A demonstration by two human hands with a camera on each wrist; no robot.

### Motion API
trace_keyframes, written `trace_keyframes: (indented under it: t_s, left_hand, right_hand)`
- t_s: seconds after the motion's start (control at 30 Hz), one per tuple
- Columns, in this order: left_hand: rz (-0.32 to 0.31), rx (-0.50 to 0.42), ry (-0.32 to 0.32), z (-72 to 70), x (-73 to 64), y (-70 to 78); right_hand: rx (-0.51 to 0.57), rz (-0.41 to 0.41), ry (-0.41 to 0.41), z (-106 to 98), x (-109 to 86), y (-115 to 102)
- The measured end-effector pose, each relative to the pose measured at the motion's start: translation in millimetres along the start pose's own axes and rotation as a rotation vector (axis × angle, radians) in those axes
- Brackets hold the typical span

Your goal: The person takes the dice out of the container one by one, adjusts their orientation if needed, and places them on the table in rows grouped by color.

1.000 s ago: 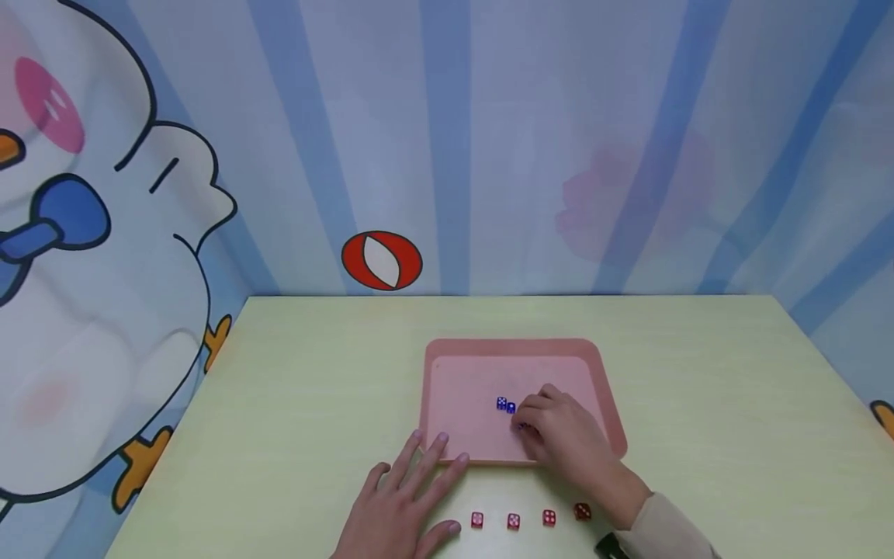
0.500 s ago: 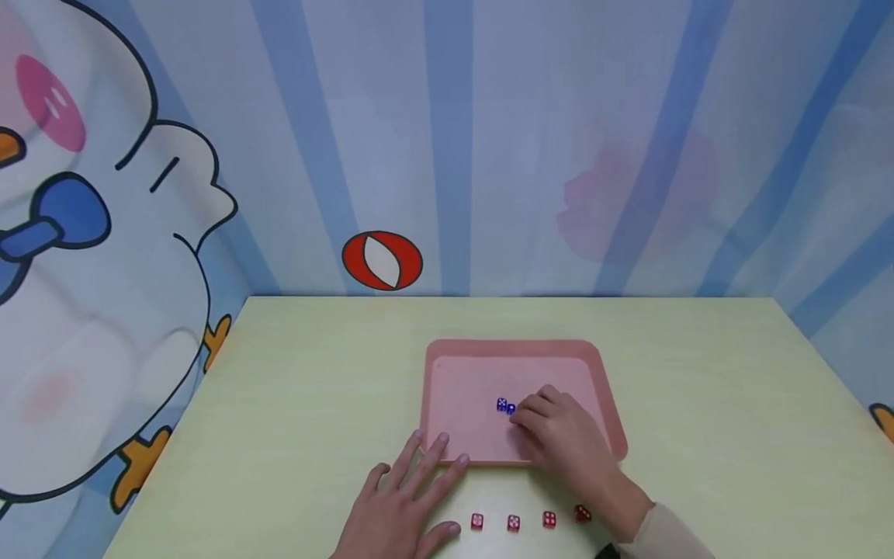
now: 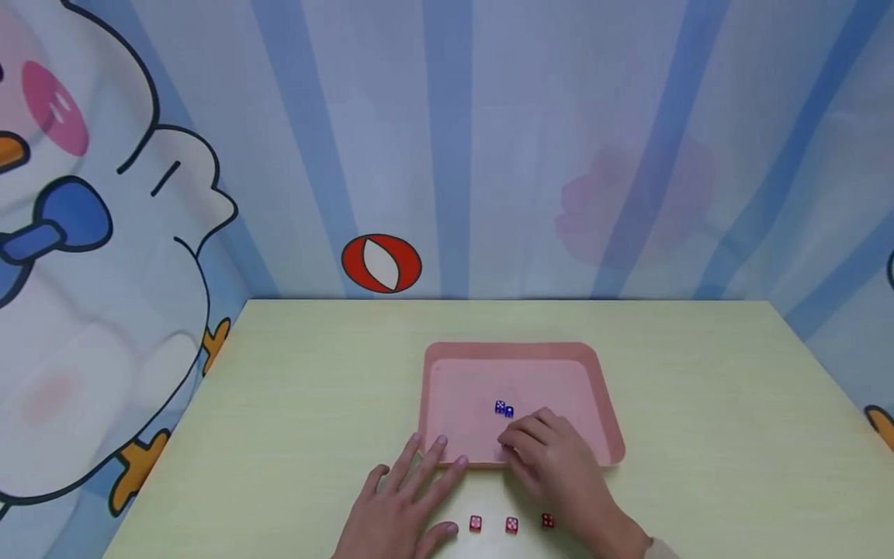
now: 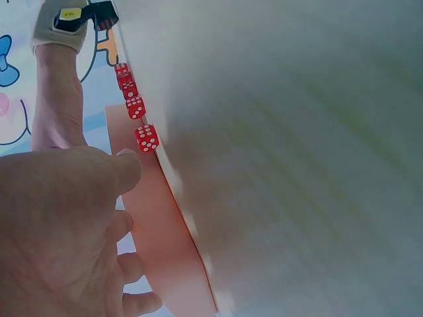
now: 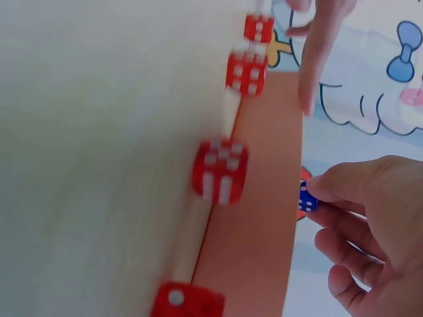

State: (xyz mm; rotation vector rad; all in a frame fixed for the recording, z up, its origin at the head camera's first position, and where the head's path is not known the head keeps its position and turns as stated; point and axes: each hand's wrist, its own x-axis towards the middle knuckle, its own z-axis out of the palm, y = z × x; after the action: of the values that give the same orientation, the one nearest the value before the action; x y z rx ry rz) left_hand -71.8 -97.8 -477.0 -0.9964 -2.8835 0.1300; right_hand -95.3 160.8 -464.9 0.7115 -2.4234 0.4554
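Observation:
My right hand point(image 3: 559, 473) is over the front part of a pink tray point(image 3: 510, 351). Between its thumb and fingertips it pinches a blue die point(image 5: 307, 197), seen best in the right wrist view. Two more blue dice point(image 3: 500, 407) lie side by side on the tray floor, just beyond those fingertips. With fingers spread and fairly straight, my left hand point(image 3: 401, 505) rests at the tray's front left corner. In front of the tray sits a row of red dice point(image 3: 512, 525); the rightmost is hidden behind my right hand in the head view.
A pale yellow-green table point(image 3: 335, 373) carries everything. Behind it stands a blue striped backdrop point(image 3: 517, 155) with a printed red and white ball point(image 3: 382, 263). The tray's raised front wall point(image 5: 264, 165) lies between the red dice and the blue ones.
My right hand has shifted left and nearer to me, pinching the blue die, away from the other two blue dice. Its wrist now covers the rightmost red die. The left hand stays put.

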Motion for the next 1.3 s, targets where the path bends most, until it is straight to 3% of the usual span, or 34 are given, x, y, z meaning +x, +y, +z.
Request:
trace_keyframes:
  t_s: [0.13, 0.4, 0.5, 0.63, 0.83, 0.93, 1.13, 1.3]
  left_hand:
    - [-0.006, -0.017, -0.021, -1.4, 0.3, -0.9]
    - [-0.019, -0.095, -0.175, -8.4, 4.8, -1.2]
    - [0.000, -0.083, -0.158, -7.7, 5.3, -2.3]
    - [0.019, -0.060, -0.108, -5.7, 4.6, -3.2]
    - [0.019, -0.036, -0.112, -6.4, 4.8, -2.9]
    - [0.014, -0.044, -0.130, -7.2, 4.8, -3.0]
    - [-0.003, -0.092, -0.140, -7.2, 3.6, -3.7]
    - [-0.013, -0.112, -0.132, -7.2, 3.2, -3.9]
  right_hand:
    - [0.054, -0.040, 0.032, 3, -6.0, -11]
    - [0.122, -0.203, 0.053, 8, -17.4, -33]
    - [0.124, -0.280, 0.019, 11, -21.3, -39]
    - [0.156, -0.374, -0.087, 14, -25.7, -42]
    - [0.272, -0.355, -0.329, 11, -28.4, -44]
    - [0.294, -0.331, -0.405, 11, -28.6, -44]
    - [0.342, -0.331, -0.450, 12, -28.9, -44]
    - [0.346, -0.373, -0.407, 14, -28.9, -45]
